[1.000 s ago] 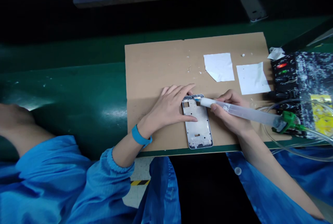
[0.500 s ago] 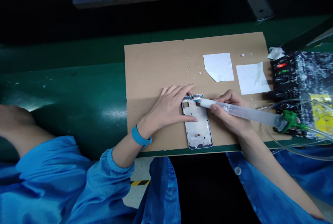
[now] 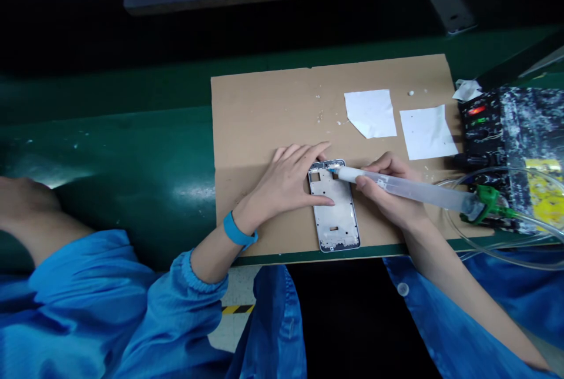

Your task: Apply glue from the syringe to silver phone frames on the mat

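Left hand (image 3: 288,182), fingers spread flat, steadies the phone frame (image 3: 333,207) on cardboard (image 3: 264,114). Right hand (image 3: 390,194) pinches the dispensing syringe (image 3: 409,190), its tip at the frame's 12 o'clock edge.

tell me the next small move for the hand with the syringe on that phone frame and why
Probably ease the syringe tip a little along the top edge of the phone frame. The right hand holds the tip right at the frame's upper end, near the cutouts, while the left hand lies flat on the frame's left side, pinning it to the cardboard sheet, so the frame looks steady enough.
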A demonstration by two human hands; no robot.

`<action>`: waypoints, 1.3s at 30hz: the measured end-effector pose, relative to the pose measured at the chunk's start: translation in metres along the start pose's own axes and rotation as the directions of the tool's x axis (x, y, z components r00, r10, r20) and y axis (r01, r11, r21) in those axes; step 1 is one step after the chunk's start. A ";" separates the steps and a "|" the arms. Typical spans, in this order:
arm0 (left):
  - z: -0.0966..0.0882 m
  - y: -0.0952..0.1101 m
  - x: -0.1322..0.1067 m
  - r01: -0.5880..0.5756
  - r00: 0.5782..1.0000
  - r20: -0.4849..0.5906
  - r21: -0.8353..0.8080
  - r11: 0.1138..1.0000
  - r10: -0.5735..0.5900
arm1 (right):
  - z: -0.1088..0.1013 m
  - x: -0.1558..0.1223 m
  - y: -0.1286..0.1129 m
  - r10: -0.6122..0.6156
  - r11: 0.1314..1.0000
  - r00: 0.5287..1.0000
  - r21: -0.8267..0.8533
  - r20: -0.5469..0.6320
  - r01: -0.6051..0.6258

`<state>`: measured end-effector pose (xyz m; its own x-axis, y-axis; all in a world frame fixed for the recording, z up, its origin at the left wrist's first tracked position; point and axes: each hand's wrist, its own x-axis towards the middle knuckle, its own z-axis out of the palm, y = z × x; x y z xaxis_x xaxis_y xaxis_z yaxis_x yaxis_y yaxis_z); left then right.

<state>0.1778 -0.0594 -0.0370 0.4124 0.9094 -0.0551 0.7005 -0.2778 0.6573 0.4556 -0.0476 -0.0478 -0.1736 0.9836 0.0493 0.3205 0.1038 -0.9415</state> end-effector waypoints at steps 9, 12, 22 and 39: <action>0.000 -0.001 0.000 -0.010 1.000 0.000 0.006 1.000 0.010 | 0.001 0.002 -0.004 -0.002 1.000 1.000 -0.008 0.006 0.002; 0.001 -0.001 0.000 -0.010 1.000 -0.001 0.005 1.000 0.010 | 0.002 0.001 -0.003 0.003 1.000 1.000 -0.016 0.009 -0.003; 0.000 0.000 0.000 -0.007 1.000 -0.006 -0.001 1.000 0.007 | 0.000 0.001 -0.002 0.029 0.999 0.999 -0.040 0.029 -0.028; -0.001 0.002 0.001 0.015 1.000 0.015 0.026 1.000 -0.016 | 0.003 0.002 -0.010 0.079 0.996 0.997 -0.047 0.020 -0.078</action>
<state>0.1786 -0.0590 -0.0353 0.4103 0.9087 -0.0768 0.7214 -0.2719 0.6369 0.4495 -0.0474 -0.0390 -0.1661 0.9856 -0.0319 0.3767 0.0335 -0.9257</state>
